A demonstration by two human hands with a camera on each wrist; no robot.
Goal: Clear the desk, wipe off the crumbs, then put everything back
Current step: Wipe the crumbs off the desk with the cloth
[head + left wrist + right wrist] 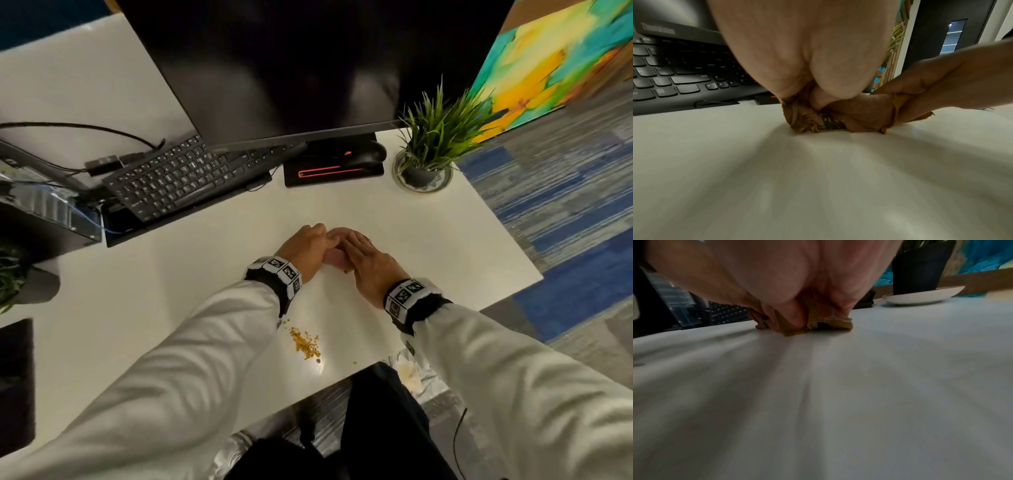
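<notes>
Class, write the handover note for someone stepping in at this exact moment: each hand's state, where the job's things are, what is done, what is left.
Left hand: grips the bunched cloth on the desk.
Right hand: grips the same cloth from the other side.
Crumbs: a yellow pile near the desk's front edge, apart from the cloth.
Keyboard, mouse and potted plant sit at the back.
Done: the middle of the desk is cleared.
Left: wipe off the crumbs, then put everything back.
</notes>
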